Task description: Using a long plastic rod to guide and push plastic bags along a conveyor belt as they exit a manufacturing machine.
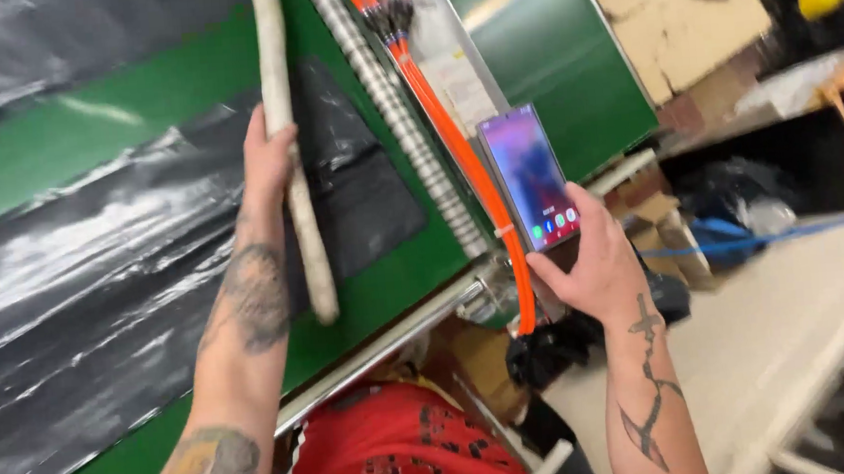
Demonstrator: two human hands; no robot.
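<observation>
The left hand (pixel 266 164) was wrapped around a long pale rod (pixel 287 147), gripping it about midway, so that the rod ran from twelve o'clock at the top edge of the view down to a blunt end just below the wrist. The rod lay over the green bench (pixel 385 280), whose surface was partly covered by glossy black plastic sheeting (pixel 83 264) spreading out toward nine o'clock.

The right hand (pixel 595 268) held a smartphone (pixel 530 176) upright from below, fingers closed along its lower edge and thumb at its side; the lit screen showed a purple and blue background with a row of small round icons near the bottom. The phone sat at about two o'clock from the left hand, well apart from the rod.

Between the two hands, a bundle of orange cables (pixel 455 144) ran beside a grey corrugated hose (pixel 392 109), both slanting from twelve o'clock down to the bench's metal edge. At six o'clock, red clothing with black print (pixel 399 454) filled the lower view. Cardboard boxes (pixel 656 219) stood at three o'clock.
</observation>
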